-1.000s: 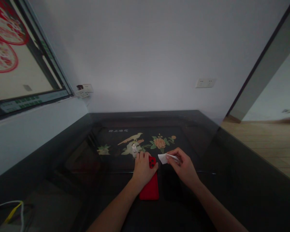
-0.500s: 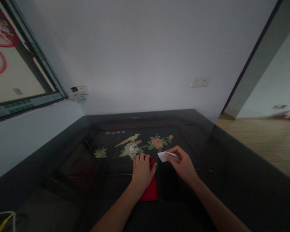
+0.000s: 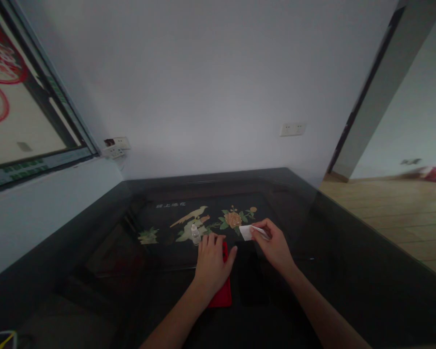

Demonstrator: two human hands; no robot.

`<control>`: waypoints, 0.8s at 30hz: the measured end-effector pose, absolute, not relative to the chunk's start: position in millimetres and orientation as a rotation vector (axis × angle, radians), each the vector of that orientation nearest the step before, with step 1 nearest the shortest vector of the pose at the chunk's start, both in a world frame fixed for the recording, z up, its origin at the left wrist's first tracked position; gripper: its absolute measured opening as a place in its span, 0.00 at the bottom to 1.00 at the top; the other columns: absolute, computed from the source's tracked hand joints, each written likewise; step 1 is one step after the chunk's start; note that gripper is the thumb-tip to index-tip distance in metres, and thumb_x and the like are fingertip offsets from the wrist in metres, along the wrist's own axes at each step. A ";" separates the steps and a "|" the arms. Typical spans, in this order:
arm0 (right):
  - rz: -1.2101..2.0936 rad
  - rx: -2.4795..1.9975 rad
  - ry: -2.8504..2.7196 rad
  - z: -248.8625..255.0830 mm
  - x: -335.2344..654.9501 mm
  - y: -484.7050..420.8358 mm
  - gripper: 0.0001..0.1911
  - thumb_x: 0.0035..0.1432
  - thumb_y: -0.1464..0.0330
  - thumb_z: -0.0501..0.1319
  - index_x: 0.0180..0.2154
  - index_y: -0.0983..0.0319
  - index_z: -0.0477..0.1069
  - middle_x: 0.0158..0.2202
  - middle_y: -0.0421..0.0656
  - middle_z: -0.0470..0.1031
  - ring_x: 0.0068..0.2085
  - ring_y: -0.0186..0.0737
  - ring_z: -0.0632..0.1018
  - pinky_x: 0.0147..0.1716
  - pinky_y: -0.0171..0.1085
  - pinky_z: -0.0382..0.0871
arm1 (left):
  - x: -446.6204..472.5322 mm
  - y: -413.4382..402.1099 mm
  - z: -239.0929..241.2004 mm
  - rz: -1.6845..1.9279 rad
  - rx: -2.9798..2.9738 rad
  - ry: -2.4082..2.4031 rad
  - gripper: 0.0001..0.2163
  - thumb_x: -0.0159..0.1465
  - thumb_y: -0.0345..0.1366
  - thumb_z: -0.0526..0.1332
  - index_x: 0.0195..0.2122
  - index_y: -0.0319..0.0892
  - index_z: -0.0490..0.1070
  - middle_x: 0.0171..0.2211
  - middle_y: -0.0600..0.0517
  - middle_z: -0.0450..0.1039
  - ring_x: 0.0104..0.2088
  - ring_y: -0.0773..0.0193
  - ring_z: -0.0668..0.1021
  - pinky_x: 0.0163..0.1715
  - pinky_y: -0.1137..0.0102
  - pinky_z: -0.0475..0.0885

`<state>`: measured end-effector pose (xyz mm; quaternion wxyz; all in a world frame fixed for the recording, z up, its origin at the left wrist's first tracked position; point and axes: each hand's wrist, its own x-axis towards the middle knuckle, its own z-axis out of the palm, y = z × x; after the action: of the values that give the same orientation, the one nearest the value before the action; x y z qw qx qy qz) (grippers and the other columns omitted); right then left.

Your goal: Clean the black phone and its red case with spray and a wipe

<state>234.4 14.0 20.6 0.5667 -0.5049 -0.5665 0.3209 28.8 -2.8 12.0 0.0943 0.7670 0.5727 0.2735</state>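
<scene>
My left hand (image 3: pixel 211 261) lies over a red phone case (image 3: pixel 223 294), fingers stretched forward and thumb spread to the right; it covers much of the case. Just beyond its fingertips a small clear bottle with a white cap (image 3: pixel 195 234) stands upright. In my right hand (image 3: pixel 274 245) a folded white tissue (image 3: pixel 246 233) is pinched between thumb and fingers, raised a little over the table. Below the tissue, right of the red case, lies a flat dark rectangle like a phone (image 3: pixel 253 281), hard to make out against the black surface.
The glossy black table (image 3: pixel 298 208) carries a printed bird and flowers (image 3: pixel 232 220) and reflects the room. Its far edge meets a white wall with a socket (image 3: pixel 292 129). A window (image 3: pixel 29 97) is at left, and white and yellow cables (image 3: pixel 7 339) show at lower left.
The view has shifted slightly. My left thumb has spread a little further from the fingers. My right hand still pinches the tissue, in nearly the same place.
</scene>
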 end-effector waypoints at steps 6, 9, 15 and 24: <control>0.716 -1.156 -1.258 20.8 240.3 18.3 0.15 0.58 0.54 0.67 0.34 0.59 0.71 0.38 0.46 0.81 0.36 0.45 0.80 0.37 0.42 0.75 | 53.4 -13.6 25.2 0.862 1.859 1.552 0.22 0.56 0.55 0.68 0.43 0.45 0.71 0.33 0.44 0.73 0.47 0.38 0.76 0.50 0.55 0.66; 0.701 -1.159 -1.255 21.0 243.6 19.7 0.15 0.58 0.54 0.67 0.34 0.59 0.71 0.37 0.46 0.80 0.36 0.46 0.80 0.37 0.42 0.75 | 70.1 -12.4 23.7 0.792 1.837 1.630 0.28 0.50 0.58 0.70 0.43 0.44 0.70 0.31 0.43 0.73 0.48 0.31 0.77 0.49 0.51 0.67; 0.681 -1.167 -1.256 18.4 250.0 23.4 0.15 0.58 0.54 0.66 0.34 0.59 0.71 0.35 0.44 0.79 0.37 0.47 0.80 0.38 0.43 0.76 | 95.6 -3.1 17.3 0.618 1.900 1.788 0.43 0.44 0.65 0.70 0.52 0.36 0.70 0.32 0.33 0.75 0.48 0.21 0.76 0.49 0.43 0.66; 0.710 -1.141 -1.226 16.1 251.4 25.4 0.15 0.58 0.54 0.66 0.36 0.58 0.71 0.35 0.44 0.79 0.37 0.47 0.80 0.35 0.41 0.77 | 98.2 7.2 14.4 0.691 1.776 1.611 0.36 0.35 0.55 0.76 0.42 0.42 0.69 0.35 0.34 0.77 0.55 0.19 0.72 0.52 0.44 0.65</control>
<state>251.4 25.4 16.1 0.6141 -0.4951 -0.5319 0.3079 98.2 7.2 14.4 0.3175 0.6748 0.6123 0.2627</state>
